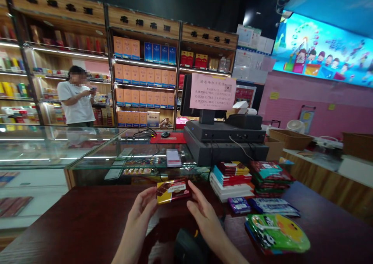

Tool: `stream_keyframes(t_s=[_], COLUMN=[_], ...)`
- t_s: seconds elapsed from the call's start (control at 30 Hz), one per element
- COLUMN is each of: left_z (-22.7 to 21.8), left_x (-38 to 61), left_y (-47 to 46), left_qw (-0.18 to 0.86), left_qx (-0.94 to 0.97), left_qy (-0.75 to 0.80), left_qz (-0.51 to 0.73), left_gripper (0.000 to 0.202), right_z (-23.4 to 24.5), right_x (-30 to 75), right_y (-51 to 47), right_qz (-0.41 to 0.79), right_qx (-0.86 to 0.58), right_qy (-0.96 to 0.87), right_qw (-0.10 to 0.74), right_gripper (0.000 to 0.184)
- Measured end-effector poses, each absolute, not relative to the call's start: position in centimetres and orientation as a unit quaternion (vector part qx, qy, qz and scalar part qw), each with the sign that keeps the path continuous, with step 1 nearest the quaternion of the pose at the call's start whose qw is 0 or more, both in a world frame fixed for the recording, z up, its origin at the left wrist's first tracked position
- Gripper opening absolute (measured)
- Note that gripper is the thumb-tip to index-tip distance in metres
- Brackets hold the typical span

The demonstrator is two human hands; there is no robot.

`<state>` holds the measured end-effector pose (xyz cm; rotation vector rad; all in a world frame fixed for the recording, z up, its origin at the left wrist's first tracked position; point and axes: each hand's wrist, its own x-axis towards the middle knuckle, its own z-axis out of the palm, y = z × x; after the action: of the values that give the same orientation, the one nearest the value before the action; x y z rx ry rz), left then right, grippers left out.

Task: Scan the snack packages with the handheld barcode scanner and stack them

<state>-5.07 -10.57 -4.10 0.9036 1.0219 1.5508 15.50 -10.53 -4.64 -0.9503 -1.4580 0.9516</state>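
A small red and gold chocolate packet [172,191] is held up between both my hands above the dark wooden counter [72,225]. My left hand [142,209] grips its left end with the fingertips. My right hand [201,209] holds its right end, fingers along the edge. A black object [186,248], perhaps a scanner, lies on the counter just below my wrists.
Stacks of snack packets [233,176] [271,176], flat purple packs [239,205] and a green cartoon pack [276,233] lie on the right. A cash register with monitor [224,136] stands behind. A glass showcase [58,147] runs left; a person in a white shirt [76,101] stands by shelves.
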Motion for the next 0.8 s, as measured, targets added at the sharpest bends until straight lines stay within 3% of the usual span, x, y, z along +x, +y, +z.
stream_keyframes(t_s=[0.23, 0.53, 0.8], left_z=[-5.2, -4.6, -3.5], left_x=[-6.2, -5.9, -6.2], left_y=[-10.4, -11.5, -11.8], left_qw=[0.454, 0.486, 0.434], left_qx=[0.412, 0.499, 0.544], left_qy=[0.447, 0.435, 0.479], left_qz=[0.651, 0.570, 0.535], left_gripper=[0.058, 0.090, 0.077], right_z=[-5.8, -6.3, -5.3], right_x=[15.9, 16.7, 16.9], right_y=[-10.0, -9.5, -10.3], right_qz=[0.408, 0.404, 0.427], right_qx=[-0.407, -0.404, -0.418], right_qy=[-0.602, -0.581, -0.570], right_qw=[0.552, 0.580, 0.565], right_gripper=[0.052, 0.043, 0.047])
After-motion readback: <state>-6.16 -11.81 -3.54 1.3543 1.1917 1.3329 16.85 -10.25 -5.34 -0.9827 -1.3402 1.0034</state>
